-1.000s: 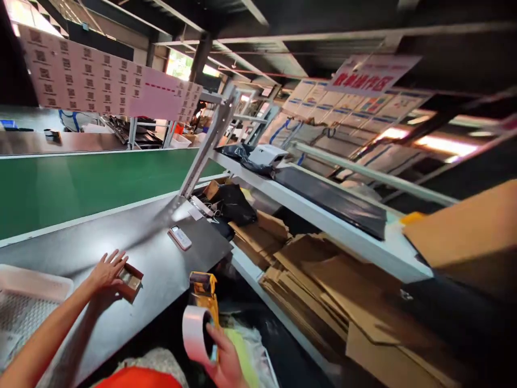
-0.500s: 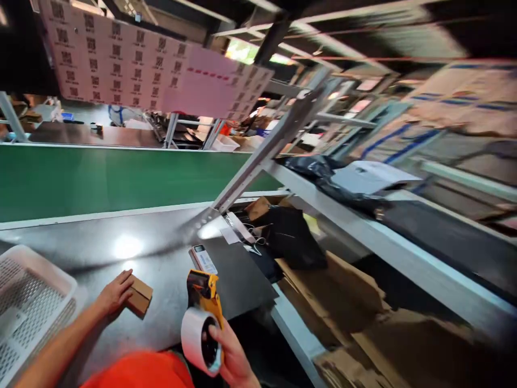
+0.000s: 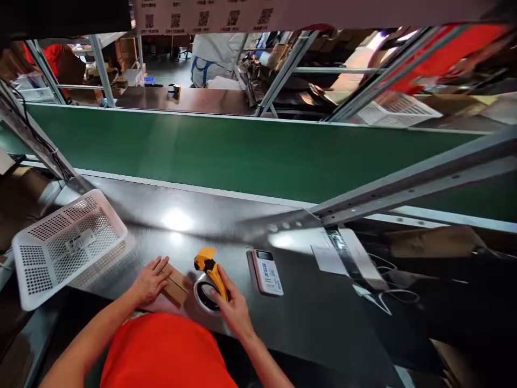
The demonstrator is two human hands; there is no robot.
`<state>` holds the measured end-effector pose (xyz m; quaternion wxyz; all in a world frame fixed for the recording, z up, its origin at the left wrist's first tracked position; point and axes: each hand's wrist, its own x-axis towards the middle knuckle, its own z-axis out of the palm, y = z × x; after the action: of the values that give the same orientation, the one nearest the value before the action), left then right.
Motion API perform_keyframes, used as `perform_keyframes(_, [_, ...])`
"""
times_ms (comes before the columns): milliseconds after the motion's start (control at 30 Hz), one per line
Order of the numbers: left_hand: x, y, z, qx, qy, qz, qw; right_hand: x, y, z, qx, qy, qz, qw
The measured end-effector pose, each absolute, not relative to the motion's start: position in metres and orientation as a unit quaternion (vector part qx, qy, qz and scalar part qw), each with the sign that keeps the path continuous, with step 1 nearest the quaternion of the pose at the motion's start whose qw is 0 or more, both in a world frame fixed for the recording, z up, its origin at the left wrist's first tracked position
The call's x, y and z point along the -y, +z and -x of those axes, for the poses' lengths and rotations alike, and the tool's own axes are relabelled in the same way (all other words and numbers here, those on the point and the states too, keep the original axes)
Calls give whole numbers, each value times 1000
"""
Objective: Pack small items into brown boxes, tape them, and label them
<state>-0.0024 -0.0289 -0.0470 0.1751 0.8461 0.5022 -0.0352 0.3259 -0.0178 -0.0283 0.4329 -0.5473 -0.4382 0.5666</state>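
Note:
My left hand [image 3: 151, 281] rests over the left end of a small brown cardboard box [image 3: 175, 286], holding it against the metal table close to my body. The box lies flat, its left end covered by my fingers. Just right of it, my right hand [image 3: 232, 302] is closed around the yellow handle of a tape dispenser [image 3: 218, 279]. The dispenser's head points up and left, and its tape roll [image 3: 207, 293] hangs low beside the box's right end. My right thumb lies by the roll's core.
A white perforated basket [image 3: 117, 213] with a label inside stands at left. Right of the dispenser lies a pale device with a dark screen [image 3: 269, 272]. A paper sheet [image 3: 329, 260] and cables are further right. A green conveyor belt [image 3: 242, 153] runs behind the table, with a metal post [image 3: 404, 183] at right.
My view has swung left and levelled. The dispenser has come left and down, nearer the box. My left hand stays on the box.

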Motion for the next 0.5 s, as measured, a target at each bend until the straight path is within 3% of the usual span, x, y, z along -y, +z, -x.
perform_keyframes(300, [28, -54, -4, -529, 28, -812, 246, 34, -55, -275, 677, 448, 442, 380])
perform_keyframes(500, [28, -41, -9, -629, 187, -645, 391, 34, -82, -284, 681, 437, 463, 361])
